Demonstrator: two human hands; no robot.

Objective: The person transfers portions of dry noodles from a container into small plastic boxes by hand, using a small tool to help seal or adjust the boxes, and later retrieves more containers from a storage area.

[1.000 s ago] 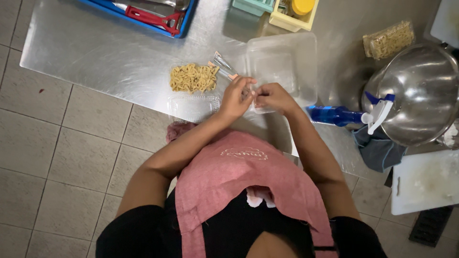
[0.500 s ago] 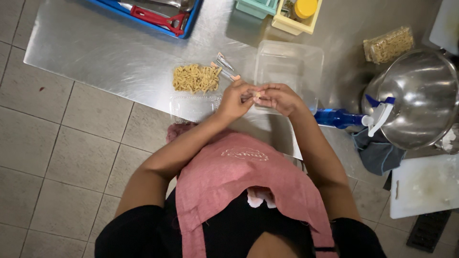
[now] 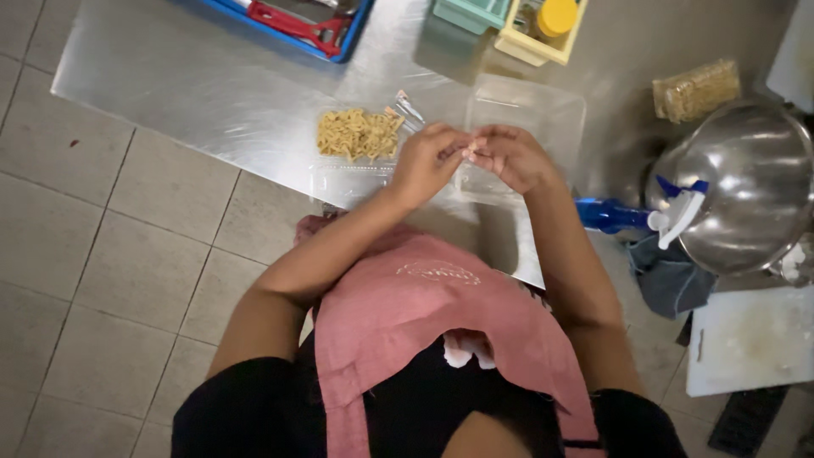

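My left hand [image 3: 426, 161] and my right hand [image 3: 514, 158] meet fingertip to fingertip over the steel table [image 3: 195, 85]. Together they pinch a small pale item [image 3: 469, 151] that is too small to identify. Just beyond and under the hands stands a clear plastic container [image 3: 543, 114]. Left of my left hand lies a block of dry yellow noodles [image 3: 358, 134] on clear wrapping, with a torn bit of clear wrapper [image 3: 409, 108] beside it.
A blue spray bottle [image 3: 632, 216] lies right of my right arm, next to a large steel bowl [image 3: 746, 187] and a grey cloth [image 3: 670, 280]. A white cutting board [image 3: 750, 339] sits lower right. A packed noodle block [image 3: 695, 89], blue tray [image 3: 297, 21], green and yellow bins stand farther back.
Both hands stay together on the small item, shifting only slightly over the clear container. Nothing else on the table has moved.
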